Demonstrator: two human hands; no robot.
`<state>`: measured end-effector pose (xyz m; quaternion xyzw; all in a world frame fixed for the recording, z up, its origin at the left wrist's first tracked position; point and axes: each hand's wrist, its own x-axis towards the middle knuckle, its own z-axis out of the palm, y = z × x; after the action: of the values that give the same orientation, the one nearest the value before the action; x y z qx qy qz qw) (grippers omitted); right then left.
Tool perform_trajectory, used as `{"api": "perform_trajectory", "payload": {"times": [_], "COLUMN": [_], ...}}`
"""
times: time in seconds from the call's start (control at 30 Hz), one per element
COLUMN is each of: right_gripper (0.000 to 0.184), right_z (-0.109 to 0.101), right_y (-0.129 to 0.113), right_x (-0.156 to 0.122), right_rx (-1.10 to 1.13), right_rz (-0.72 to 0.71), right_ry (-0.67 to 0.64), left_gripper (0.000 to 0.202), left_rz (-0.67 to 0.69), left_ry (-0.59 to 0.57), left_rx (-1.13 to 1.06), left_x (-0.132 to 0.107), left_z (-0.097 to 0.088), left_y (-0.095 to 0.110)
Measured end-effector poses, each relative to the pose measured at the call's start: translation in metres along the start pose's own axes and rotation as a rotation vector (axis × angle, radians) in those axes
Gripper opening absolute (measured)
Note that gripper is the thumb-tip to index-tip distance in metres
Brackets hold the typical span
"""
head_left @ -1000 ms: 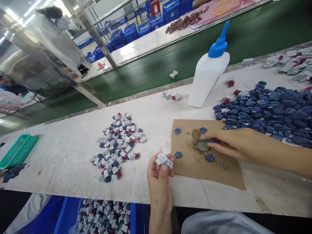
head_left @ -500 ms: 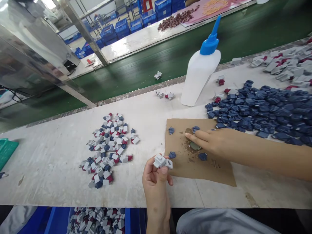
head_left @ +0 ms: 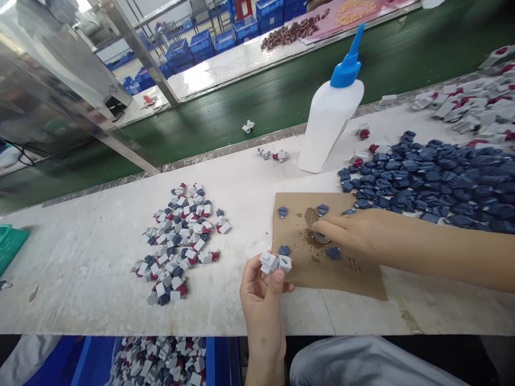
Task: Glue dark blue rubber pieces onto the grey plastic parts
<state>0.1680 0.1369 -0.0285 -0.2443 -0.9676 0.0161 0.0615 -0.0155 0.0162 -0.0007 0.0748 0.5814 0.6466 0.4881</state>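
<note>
My left hand (head_left: 263, 297) pinches a light-grey plastic part (head_left: 276, 262) between thumb and fingers, in front of the cardboard's left edge. The part has blocky ends, one with a hole in it. My right hand (head_left: 348, 233) is closed, its fingertips down at a small round dish (head_left: 321, 237) on the brown cardboard (head_left: 293, 230). Whatever those fingertips hold is hidden. Wet brown stains surround the dish. Several dark-blue fist-shaped pieces (head_left: 333, 253) lie apart on the cardboard around my right hand.
A white squeeze bottle (head_left: 332, 120) with a blue nozzle stands behind the cardboard. Dark-blue pieces (head_left: 426, 179) are heaped at right, grey-and-red parts (head_left: 478, 107) beyond. Assembled parts (head_left: 181, 236) lie at left; a blue bin (head_left: 211, 362) is below. A green conveyor (head_left: 209, 126) runs behind.
My left hand has shifted slightly right with the grey part, turning it a little. My right fingertips have drawn in and moved right and down to the dish. A grey part on the conveyor has moved left.
</note>
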Motion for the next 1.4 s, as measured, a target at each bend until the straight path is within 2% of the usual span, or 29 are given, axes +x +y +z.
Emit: {"api": "perform_trajectory", "payload": {"times": [0.1, 0.2, 0.27, 0.37, 0.47, 0.53, 0.6, 0.73, 0.9, 1.03, 1.17, 1.23, 1.3, 1.33, 1.4], "right_gripper": [0.039, 0.036, 0.031, 0.016, 0.015, 0.017, 0.022, 0.026, 0.018, 0.017, 0.017, 0.016, 0.019, 0.021, 0.028], "right_z": [0.002, 0.001, -0.007, -0.033, -0.064, -0.077, -0.083, -0.084, -0.083, -0.071, -0.054, -0.048, -0.044, -0.043, -0.039], "right_y": [-0.002, -0.004, -0.005, -0.009, -0.020, -0.029, -0.036, -0.042, -0.041, -0.040, -0.048, -0.052, -0.050, -0.045, -0.029], "right_x": [0.009, 0.016, 0.019, 0.022, 0.026, 0.028, 0.029, 0.029, 0.029, 0.026, 0.031, 0.039, 0.044, 0.042, 0.022], "right_rx": [-0.071, -0.089, -0.021, 0.271, 0.686, 0.909, 1.031, 1.089, 1.152, 1.301, 1.443, 1.409, 1.248, 1.131, 0.853], "right_rz": [-0.062, -0.019, -0.025, -0.007, 0.164, 0.238, 0.247, 0.248, 0.216, 0.217, 0.254, 0.239, 0.175, 0.151, 0.198], "right_ry": [-0.051, -0.118, -0.120, -0.025, 0.056, 0.035, -0.015, -0.076, -0.121, -0.147, -0.147, -0.130, -0.077, -0.019, 0.150], "left_gripper": [0.034, 0.033, 0.032, 0.032, 0.030, 0.030, 0.030, 0.030, 0.027, 0.024, 0.022, 0.020, 0.018, 0.020, 0.030], "left_rz": [0.006, 0.040, 0.047, 0.048, 0.058, 0.069, 0.084, 0.128, 0.222, 0.292, 0.300, 0.301, 0.338, 0.382, 0.511], "left_ry": [0.015, -0.014, -0.021, -0.023, -0.048, -0.064, -0.063, -0.029, -0.028, -0.022, -0.033, -0.067, -0.095, -0.101, -0.089], "left_rx": [-0.010, -0.024, -0.030, -0.013, 0.009, 0.009, 0.014, 0.054, 0.109, 0.153, 0.221, 0.320, 0.534, 0.679, 0.991], "left_x": [-0.001, -0.001, -0.002, -0.003, -0.006, -0.009, -0.011, -0.016, -0.020, -0.022, -0.018, -0.009, 0.005, 0.013, 0.029], "left_z": [0.001, 0.002, 0.003, 0.003, 0.005, 0.006, 0.008, 0.010, 0.010, 0.011, 0.005, -0.005, -0.020, -0.029, -0.047], "left_y": [-0.001, -0.002, -0.003, -0.002, -0.002, -0.001, -0.001, 0.000, 0.000, -0.004, -0.005, 0.000, 0.009, 0.015, 0.032]}}
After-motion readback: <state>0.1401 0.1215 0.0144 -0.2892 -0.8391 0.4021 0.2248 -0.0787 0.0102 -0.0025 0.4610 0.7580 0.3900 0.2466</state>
